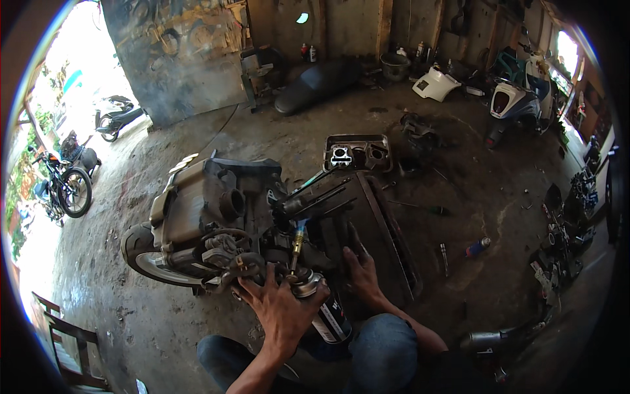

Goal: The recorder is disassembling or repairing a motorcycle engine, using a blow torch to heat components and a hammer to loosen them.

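My left hand (282,305) is closed around the head of a gas torch, with the thumb at the canister's top and fingers spread toward the engine. The torch's brass nozzle (297,246) points up at a dark engine crankcase with long studs (328,197), and a small blue flame shows at its tip. Below the hand, the black and white gas canister (333,325) tilts down between my knees. My right hand (362,270) is beside the crankcase's right side, fingers and thumb stretched out and apart. Whether it touches the dark part there is unclear.
A brown airbox (190,197) and a wheel (141,253) adjoin the engine on the left. Beyond it stands a tray (357,139) with a cylinder block (341,156). A spray can (478,247) and a socket tool (445,259) lie right; a scooter (522,98) stands farther back.
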Motion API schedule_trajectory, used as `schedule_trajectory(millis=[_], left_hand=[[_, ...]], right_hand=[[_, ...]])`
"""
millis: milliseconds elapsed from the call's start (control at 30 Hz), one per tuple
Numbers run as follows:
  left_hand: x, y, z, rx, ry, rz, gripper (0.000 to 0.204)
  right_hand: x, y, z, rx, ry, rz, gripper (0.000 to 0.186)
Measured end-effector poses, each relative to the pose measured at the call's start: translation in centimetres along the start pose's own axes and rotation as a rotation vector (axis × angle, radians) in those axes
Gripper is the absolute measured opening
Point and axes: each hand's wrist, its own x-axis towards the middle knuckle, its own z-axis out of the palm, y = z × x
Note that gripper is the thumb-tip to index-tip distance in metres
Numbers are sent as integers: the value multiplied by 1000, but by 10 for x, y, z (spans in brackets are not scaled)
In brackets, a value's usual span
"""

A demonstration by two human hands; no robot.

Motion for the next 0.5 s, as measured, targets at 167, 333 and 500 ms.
schedule_trajectory(millis=[167,333,500], left_hand=[[1,6,-5,-32,-18,32,58],[0,9,0,-49,11,20,57],[0,3,-2,-41,26,0,59]], right_hand=[[-7,-47,-5,266,292,394,63],[-1,11,-15,-46,81,4,64],[-11,-51,1,234,107,301,64]])
